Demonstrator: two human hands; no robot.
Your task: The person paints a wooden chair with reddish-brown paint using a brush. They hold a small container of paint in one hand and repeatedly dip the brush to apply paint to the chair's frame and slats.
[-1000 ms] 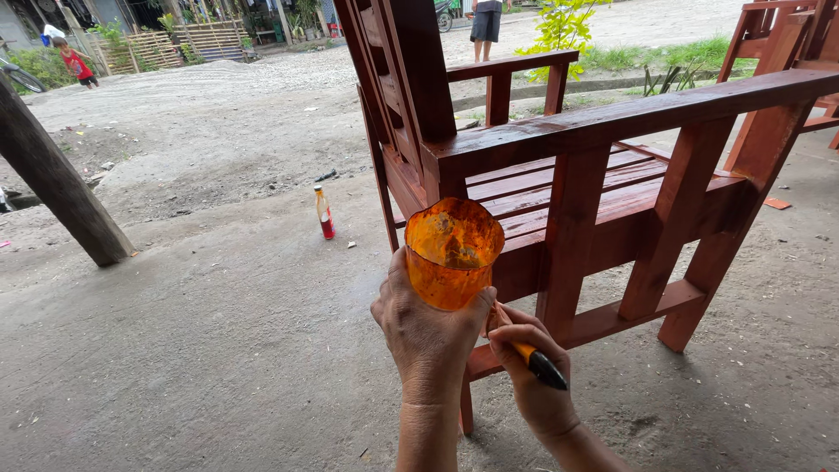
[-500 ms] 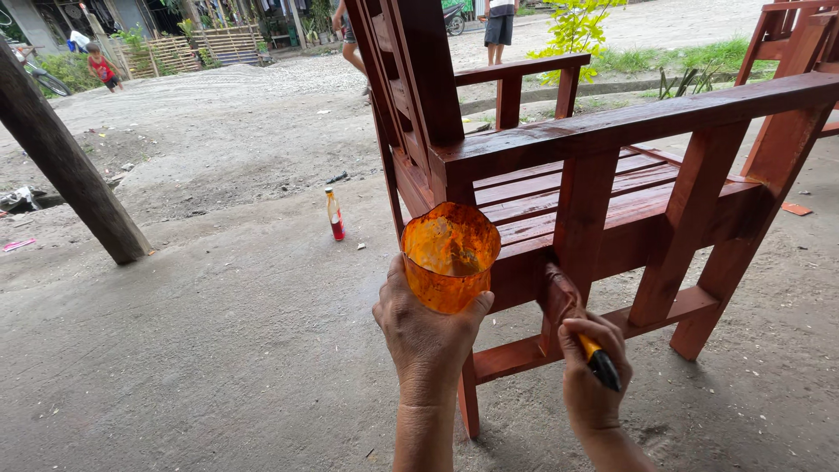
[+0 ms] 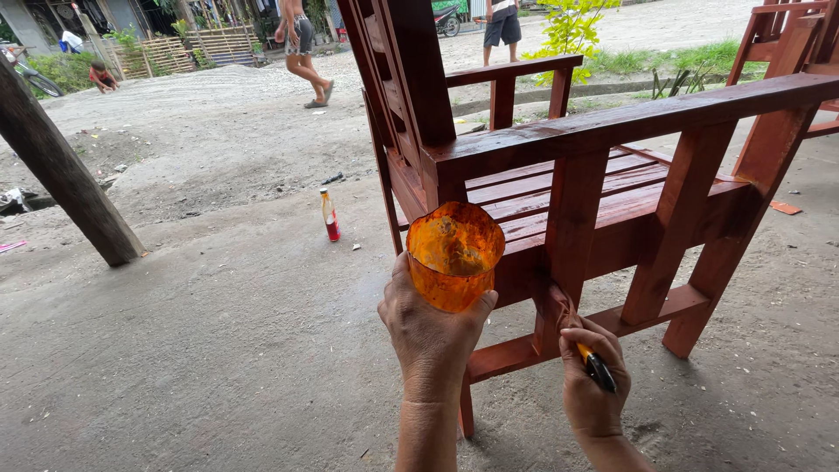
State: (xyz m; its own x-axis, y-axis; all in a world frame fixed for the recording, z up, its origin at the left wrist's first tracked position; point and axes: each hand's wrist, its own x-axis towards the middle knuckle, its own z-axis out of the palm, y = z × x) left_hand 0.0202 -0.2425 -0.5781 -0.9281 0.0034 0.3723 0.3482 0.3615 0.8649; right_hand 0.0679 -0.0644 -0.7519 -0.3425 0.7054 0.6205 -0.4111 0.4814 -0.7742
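My left hand [image 3: 433,328] grips an orange plastic cup [image 3: 454,255] stained with reddish-brown varnish, held up in front of a wooden armchair [image 3: 603,175]. The chair is slatted and coated a glossy red-brown. My right hand [image 3: 592,385] holds a small paintbrush [image 3: 585,350] with a yellow and black handle. Its bristles press against the lower part of the chair's upright under the armrest, just above the bottom side rail [image 3: 603,328].
A small red and yellow bottle [image 3: 330,216] stands on the concrete floor to the left of the chair. A leaning wooden post [image 3: 65,175] is at far left. Another red chair [image 3: 786,44] stands at the top right. People walk on the gravel road behind.
My right hand has shifted the brush along the upright's lower part near the side rail. The cup hand stays about where it was. The view has tilted slightly, and a walking person has come into view.
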